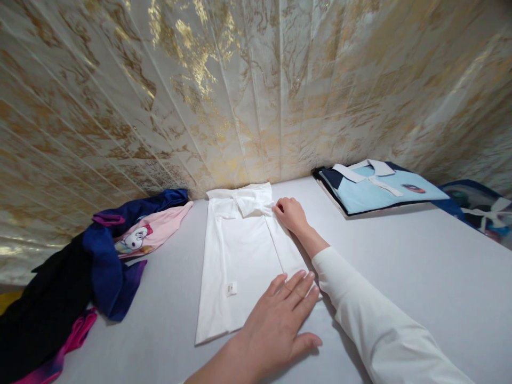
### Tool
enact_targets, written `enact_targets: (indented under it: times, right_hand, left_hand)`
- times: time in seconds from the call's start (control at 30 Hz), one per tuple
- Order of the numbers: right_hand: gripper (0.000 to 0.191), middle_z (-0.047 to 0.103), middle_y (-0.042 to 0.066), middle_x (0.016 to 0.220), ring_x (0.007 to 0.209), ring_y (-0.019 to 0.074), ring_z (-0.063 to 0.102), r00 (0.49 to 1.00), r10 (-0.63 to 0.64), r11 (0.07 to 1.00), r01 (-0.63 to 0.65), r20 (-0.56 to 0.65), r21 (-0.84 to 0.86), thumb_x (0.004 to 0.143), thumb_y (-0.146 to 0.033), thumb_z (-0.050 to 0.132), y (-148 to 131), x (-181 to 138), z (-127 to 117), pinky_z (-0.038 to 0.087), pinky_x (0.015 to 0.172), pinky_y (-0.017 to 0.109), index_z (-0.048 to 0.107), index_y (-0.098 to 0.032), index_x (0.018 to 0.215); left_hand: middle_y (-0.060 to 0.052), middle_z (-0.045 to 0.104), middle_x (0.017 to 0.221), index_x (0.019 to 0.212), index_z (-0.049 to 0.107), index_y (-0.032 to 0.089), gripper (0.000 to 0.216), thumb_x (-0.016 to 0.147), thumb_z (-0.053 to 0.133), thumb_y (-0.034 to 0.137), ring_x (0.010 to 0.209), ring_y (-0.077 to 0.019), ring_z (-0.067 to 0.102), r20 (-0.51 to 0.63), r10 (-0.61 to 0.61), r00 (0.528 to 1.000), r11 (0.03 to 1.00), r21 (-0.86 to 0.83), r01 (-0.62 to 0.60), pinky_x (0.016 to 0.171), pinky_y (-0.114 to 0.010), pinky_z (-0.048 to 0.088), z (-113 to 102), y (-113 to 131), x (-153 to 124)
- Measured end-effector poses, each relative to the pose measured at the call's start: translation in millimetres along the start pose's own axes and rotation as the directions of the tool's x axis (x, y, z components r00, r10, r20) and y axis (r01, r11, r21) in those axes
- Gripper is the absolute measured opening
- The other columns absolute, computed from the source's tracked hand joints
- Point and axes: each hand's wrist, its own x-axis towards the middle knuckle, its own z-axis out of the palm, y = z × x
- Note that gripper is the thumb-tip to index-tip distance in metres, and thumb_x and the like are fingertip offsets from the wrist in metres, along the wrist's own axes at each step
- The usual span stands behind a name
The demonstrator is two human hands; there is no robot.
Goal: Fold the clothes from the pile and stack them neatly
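A white shirt [244,250] lies folded into a long panel, with a small label [231,288] showing near its lower left. Its top end is bunched, with loose folds of cloth there. My left hand [278,322] rests palm down over the lower right part of the shirt, fingers stretched and thumb apart. Farther up, my right hand [291,214] has its fingers curled in a pinch at the shirt's upper right edge. The fingertips of that hand are partly hidden.
Rumpled clothes [92,261] in black, dark blue and pink are heaped along the left. At the back right lies a stack of folded clothes topped by a light blue polo shirt [372,186]. A gold-patterned curtain [248,96] hangs behind the pale grey surface [420,277].
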Motion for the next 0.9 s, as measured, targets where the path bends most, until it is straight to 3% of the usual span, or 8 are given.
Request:
enact_targets:
  times: [0.3,0.57,0.7,0.9]
  right_hand:
    - [0.026,0.070,0.009,0.093,0.087,0.0212,0.054,1.000,-0.013,1.000,0.013,-0.007,0.013,0.094,-0.030,0.046,0.3,0.1,-0.3,0.034,0.076,0.029,0.066,-0.017,0.084]
    - [0.025,0.069,0.008,0.089,0.084,0.0207,0.055,0.999,-0.046,0.997,0.045,0.003,0.060,0.093,-0.034,0.048,3.2,3.2,1.9,0.033,0.074,0.028,0.064,-0.018,0.082]
    - [0.024,0.068,0.005,0.084,0.080,0.0194,0.056,0.997,-0.076,0.993,0.075,0.008,0.095,0.090,-0.041,0.053,3.0,4.3,3.1,0.034,0.069,0.026,0.062,-0.019,0.085]
    - [0.016,0.066,-0.002,0.072,0.064,0.0150,0.057,0.996,-0.078,0.988,0.072,0.035,0.138,0.089,-0.033,0.051,2.2,-5.1,6.7,0.034,0.058,0.023,0.059,-0.022,0.096]
  left_hand:
    - [-0.007,0.016,0.158,0.151,0.021,0.016,0.064,0.099,0.030,0.054,0.146,-0.0192,0.011,0.001,-0.018,1.000,0.999,-0.033,0.018,0.118,-0.039,0.014,-5.9,-1.4,4.0]
    - [-0.006,0.013,0.157,0.152,0.012,0.019,0.074,0.095,0.027,0.064,0.146,-0.0203,0.008,0.043,0.037,0.998,0.990,-0.141,-0.031,0.119,-0.041,0.012,-2.3,-10.4,5.9]
    - [-0.007,0.016,0.157,0.152,0.014,0.017,0.074,0.096,0.028,0.063,0.145,-0.0202,0.012,0.021,0.079,0.997,0.988,-0.133,-0.075,0.118,-0.040,0.015,-3.8,-5.9,-2.7]
    - [-0.009,0.017,0.156,0.150,0.020,0.012,0.070,0.098,0.028,0.058,0.145,-0.0198,0.012,-0.014,0.119,0.993,0.984,-0.133,-0.120,0.118,-0.036,0.016,3.9,11.0,-14.3]
